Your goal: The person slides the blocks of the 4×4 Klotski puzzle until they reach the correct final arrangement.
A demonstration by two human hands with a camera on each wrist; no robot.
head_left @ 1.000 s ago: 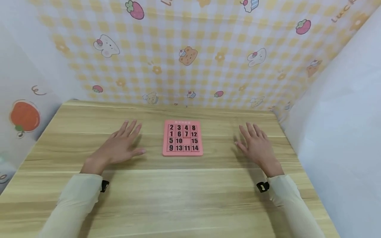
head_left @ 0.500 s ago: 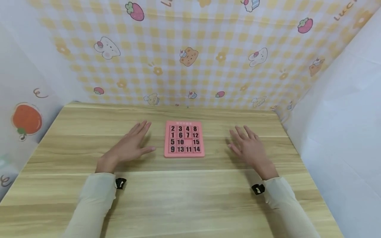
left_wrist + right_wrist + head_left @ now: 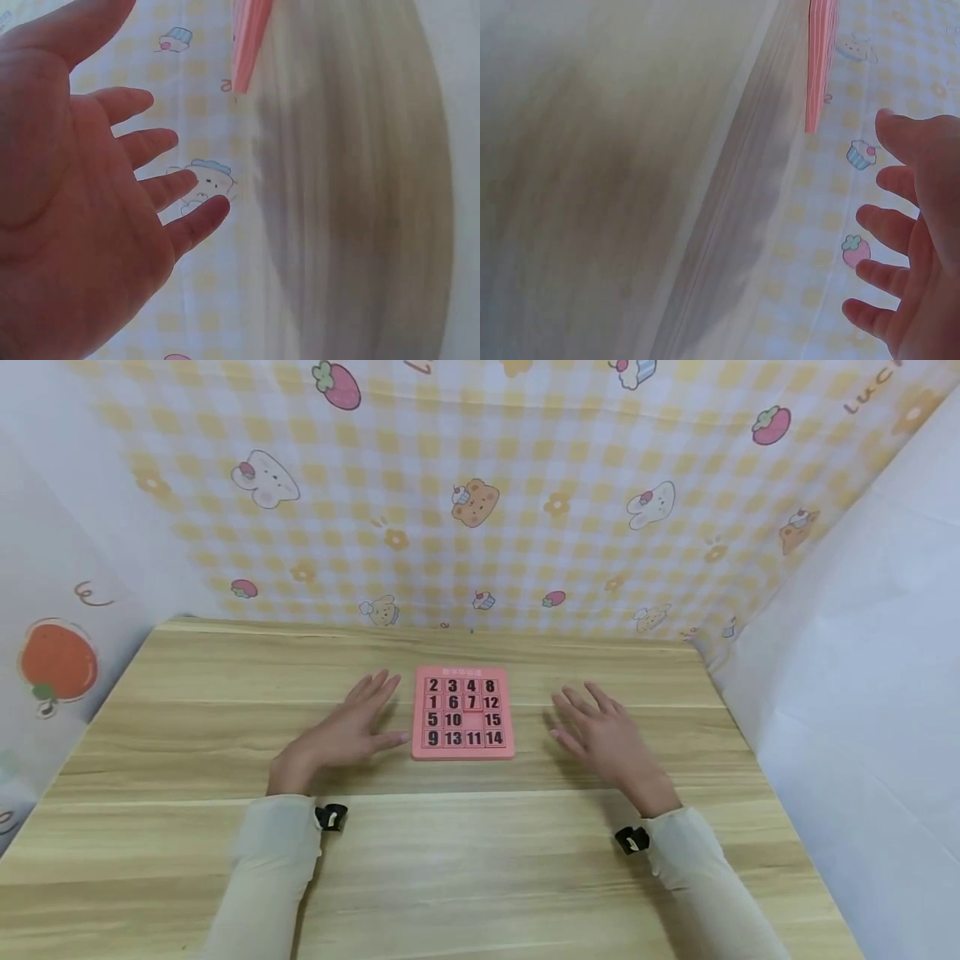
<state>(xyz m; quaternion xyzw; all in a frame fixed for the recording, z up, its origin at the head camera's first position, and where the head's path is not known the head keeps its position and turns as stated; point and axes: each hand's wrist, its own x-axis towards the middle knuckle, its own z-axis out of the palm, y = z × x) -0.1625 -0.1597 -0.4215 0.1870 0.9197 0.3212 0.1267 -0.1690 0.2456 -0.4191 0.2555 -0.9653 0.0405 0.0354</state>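
Observation:
A pink number sliding puzzle (image 3: 472, 721) lies flat on the wooden table, its rows of tiles showing black numerals and one gap in the third row. To its left, my left hand (image 3: 341, 735) hovers with fingers extended, the thumb tip close to the puzzle's left edge. On the other side my right hand (image 3: 607, 739) is held with spread fingers, a little apart from the right edge. Both hands hold nothing. In the left wrist view the open palm (image 3: 82, 202) faces the camera, with the puzzle's edge (image 3: 251, 45) at the top. The right wrist view shows its side edge (image 3: 820, 67) too.
The wooden table (image 3: 465, 877) ends at the back against a yellow checked cloth (image 3: 420, 460) with cartoon prints. White sheets (image 3: 862, 652) stand along both sides. A small black camera sits at each wrist, such as the left one (image 3: 332, 817).
Both hands have moved inward toward the puzzle, the left one going right and the right one going left. The puzzle's tiles keep the same arrangement.

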